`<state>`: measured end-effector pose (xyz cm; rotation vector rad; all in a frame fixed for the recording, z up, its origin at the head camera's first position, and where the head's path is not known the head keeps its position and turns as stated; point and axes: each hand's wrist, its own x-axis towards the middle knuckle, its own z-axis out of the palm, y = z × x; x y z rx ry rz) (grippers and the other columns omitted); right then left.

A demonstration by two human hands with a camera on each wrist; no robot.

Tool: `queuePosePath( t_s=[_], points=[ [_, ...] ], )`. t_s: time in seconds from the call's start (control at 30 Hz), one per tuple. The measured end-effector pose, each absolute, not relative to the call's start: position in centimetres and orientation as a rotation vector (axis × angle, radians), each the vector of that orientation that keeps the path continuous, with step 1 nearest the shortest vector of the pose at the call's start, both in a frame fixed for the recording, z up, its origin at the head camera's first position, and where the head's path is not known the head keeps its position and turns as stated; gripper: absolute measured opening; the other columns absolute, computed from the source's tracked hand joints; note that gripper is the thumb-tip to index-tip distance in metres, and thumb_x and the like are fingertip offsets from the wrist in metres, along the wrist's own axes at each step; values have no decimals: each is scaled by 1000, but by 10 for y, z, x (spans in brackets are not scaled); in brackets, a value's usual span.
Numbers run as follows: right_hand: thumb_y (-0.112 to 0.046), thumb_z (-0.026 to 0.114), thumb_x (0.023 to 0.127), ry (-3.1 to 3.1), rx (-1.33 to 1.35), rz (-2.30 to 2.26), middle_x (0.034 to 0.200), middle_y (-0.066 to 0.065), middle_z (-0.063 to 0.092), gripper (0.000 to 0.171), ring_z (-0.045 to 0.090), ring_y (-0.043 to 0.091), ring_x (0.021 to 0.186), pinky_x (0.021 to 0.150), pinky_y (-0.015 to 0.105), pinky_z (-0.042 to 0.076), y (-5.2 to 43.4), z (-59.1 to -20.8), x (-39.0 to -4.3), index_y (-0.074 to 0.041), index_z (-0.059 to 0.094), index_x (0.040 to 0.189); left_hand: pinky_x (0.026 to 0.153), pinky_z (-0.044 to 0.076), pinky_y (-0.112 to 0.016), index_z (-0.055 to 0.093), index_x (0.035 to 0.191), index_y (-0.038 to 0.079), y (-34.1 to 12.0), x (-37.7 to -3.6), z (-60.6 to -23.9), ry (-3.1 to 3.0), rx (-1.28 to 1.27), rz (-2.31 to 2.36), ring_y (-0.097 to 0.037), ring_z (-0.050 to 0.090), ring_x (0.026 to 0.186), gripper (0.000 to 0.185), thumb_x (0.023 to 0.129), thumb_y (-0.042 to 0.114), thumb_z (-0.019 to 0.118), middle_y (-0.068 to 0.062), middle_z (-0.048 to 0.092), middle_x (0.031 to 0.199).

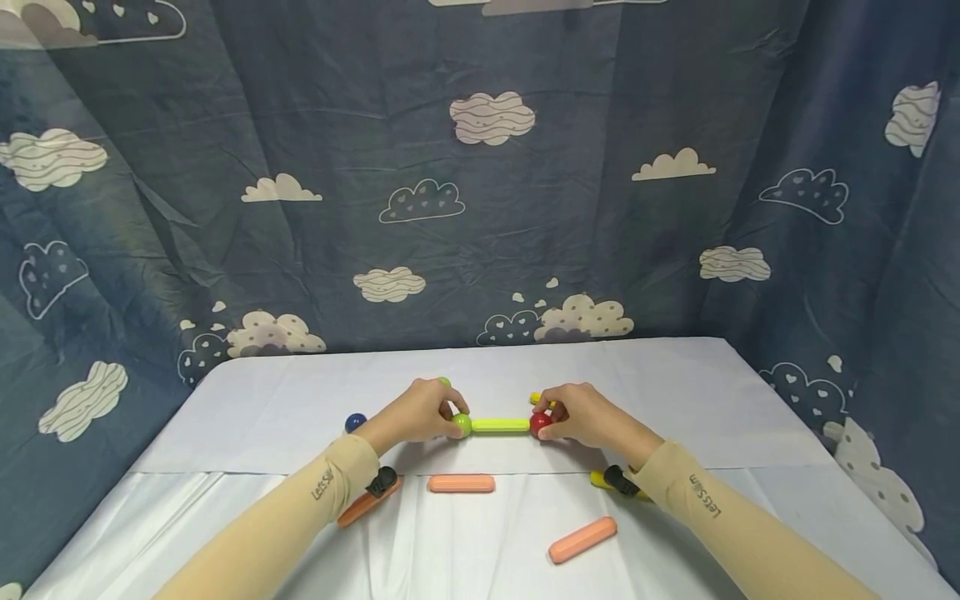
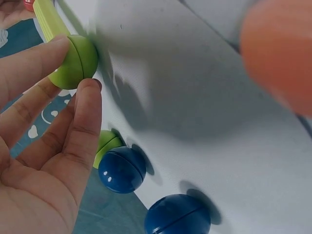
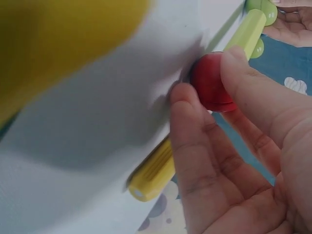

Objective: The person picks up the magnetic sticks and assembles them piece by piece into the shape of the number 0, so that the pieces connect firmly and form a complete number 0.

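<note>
A lime-green ribbed rod lies crosswise between a green ball at its left end and a red ball at its right end. My left hand pinches the green ball between thumb and fingers. On the other side my right hand holds the red ball the same way. In the right wrist view, a yellow rod lies on the table behind the fingers. Past the left hand, the left wrist view shows two blue balls and another green ball.
Nearer the front of the white table lie orange rods: one in the middle, one at right, one partly under the left forearm. Another yellow rod sits below the right wrist. A dark cloud-print curtain hangs behind.
</note>
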<state>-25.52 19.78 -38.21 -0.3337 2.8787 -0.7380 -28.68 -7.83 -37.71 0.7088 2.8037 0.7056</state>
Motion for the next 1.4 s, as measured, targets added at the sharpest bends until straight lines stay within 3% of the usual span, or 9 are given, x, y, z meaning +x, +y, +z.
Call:
queuePosePath(
  t_s=[0.37,0.63,0.93,1.17,1.4],
  points=[
    [-17,91,86,2864,-367,-638,95,4,70,45,59,18,86,77,30,56,192,-373,-254,-11,74,128,75,56,-28,81,116,13,-80,-287,-380,2803,710,717,-13,65,83,31,87,13,90,-1,72,95],
    [-17,91,87,2888,-379,-623,104,7,72,44,60,20,91,83,34,58,184,-368,-255,-11,75,127,80,59,-32,80,118,13,-80,-286,-381,2816,718,710,-13,67,85,31,88,14,90,-1,72,94],
    [-15,88,90,2893,-455,-604,102,7,72,40,62,15,81,84,36,58,174,-364,-263,-10,75,128,84,60,-36,77,123,10,-84,-284,-379,2814,754,703,-14,70,88,38,88,17,90,-1,75,93],
    [-17,86,92,2880,-515,-566,113,12,76,39,69,20,97,94,42,61,166,-361,-270,-12,74,129,80,58,-33,74,125,6,-92,-278,-370,2836,754,714,-12,68,83,40,89,18,88,-2,74,92],
    [-17,86,92,2855,-581,-569,116,13,76,40,70,22,104,100,45,59,156,-360,-277,-12,74,130,72,55,-26,77,113,6,-99,-259,-361,2858,827,708,-9,62,75,27,89,14,87,0,71,86]
  ],
)
